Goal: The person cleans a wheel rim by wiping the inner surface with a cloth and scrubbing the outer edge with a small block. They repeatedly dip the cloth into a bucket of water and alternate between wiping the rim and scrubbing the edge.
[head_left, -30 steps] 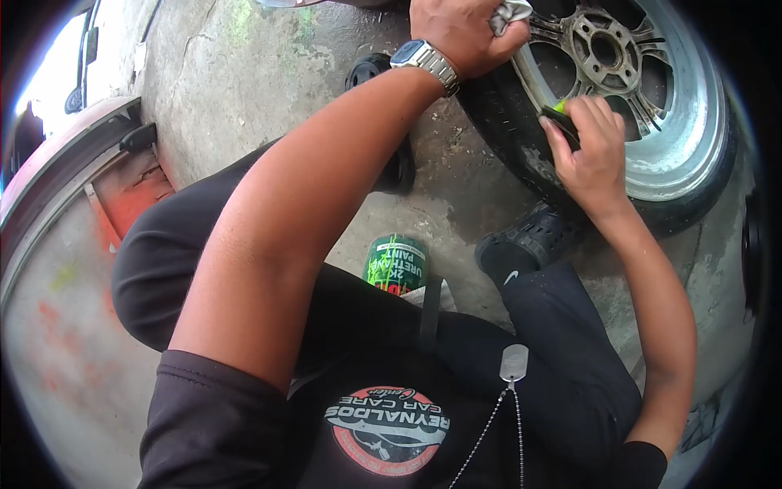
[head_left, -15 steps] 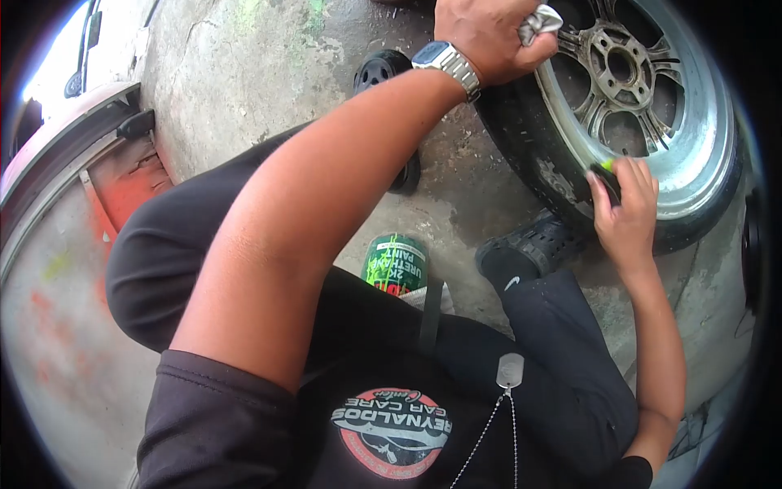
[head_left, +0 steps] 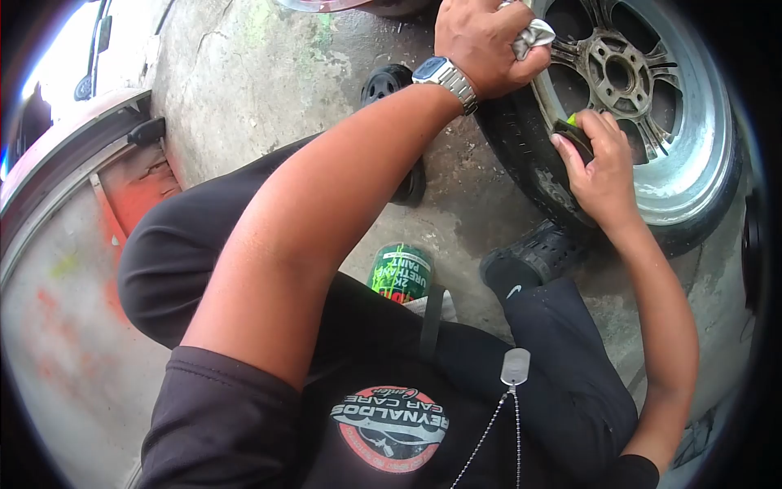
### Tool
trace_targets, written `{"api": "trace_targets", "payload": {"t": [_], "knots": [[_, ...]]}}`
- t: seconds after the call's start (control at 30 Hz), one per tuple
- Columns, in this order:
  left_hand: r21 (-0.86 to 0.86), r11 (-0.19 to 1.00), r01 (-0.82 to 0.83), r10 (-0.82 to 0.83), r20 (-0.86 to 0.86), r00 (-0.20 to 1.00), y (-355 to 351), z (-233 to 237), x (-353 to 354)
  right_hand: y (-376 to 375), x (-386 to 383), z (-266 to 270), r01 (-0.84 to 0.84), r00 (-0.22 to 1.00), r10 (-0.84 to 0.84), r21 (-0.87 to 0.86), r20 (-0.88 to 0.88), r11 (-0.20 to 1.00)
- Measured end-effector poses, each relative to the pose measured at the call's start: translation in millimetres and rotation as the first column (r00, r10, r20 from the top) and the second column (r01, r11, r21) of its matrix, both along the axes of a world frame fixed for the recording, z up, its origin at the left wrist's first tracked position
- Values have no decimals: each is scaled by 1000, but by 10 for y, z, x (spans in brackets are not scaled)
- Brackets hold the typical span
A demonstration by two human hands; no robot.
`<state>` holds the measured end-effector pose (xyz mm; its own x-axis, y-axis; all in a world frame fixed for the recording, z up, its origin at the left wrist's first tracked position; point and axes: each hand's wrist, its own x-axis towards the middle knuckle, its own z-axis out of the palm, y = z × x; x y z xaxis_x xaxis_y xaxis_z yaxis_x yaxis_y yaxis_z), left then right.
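Observation:
A car wheel (head_left: 702, 163) with a dirty spoked back side and a black tire (head_left: 521, 151) lies tilted at the upper right. My left hand (head_left: 489, 45), with a steel watch above it, is closed on a crumpled greyish-white cloth (head_left: 533, 37) at the tire's upper left side. Pinched in my right hand (head_left: 601, 167) is a sponge (head_left: 575, 140), dark on one face with a bit of yellow-green showing. It presses against the rim's near lip, beside the tire's sidewall.
A green urethane paint can (head_left: 401, 270) stands on the concrete floor between my legs. My clog-shod foot (head_left: 533, 257) is close under the tire. A grey car panel with red patches (head_left: 73, 318) fills the left side. A reddish round object (head_left: 350, 4) shows at the top edge.
My right hand has slid the sponge up and left along the rim's lip. My left hand stays nearly in place with the cloth. The view has shifted slightly.

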<state>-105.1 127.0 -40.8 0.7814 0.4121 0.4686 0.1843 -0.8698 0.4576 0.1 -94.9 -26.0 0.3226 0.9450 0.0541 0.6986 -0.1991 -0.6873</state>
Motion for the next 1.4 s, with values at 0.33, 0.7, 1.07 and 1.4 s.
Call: {"api": "trace_targets", "payload": {"t": [0.33,0.7,1.07,1.4], "knots": [[3,1000,-4,4,-14,1000,-2,14,16,-219,231,-29,40,959,-71,-118,-275,992],[3,1000,13,-13,-33,999,14,13,-6,-73,200,-212,58,961,-67,-42,-269,997],[6,1000,17,-17,-2,1000,15,-2,13,-12,185,-96,-60,922,-21,-197,-386,979],[26,1000,-9,9,1,1000,-17,-3,20,-55,118,-86,2,952,-43,-136,-303,991]]}}
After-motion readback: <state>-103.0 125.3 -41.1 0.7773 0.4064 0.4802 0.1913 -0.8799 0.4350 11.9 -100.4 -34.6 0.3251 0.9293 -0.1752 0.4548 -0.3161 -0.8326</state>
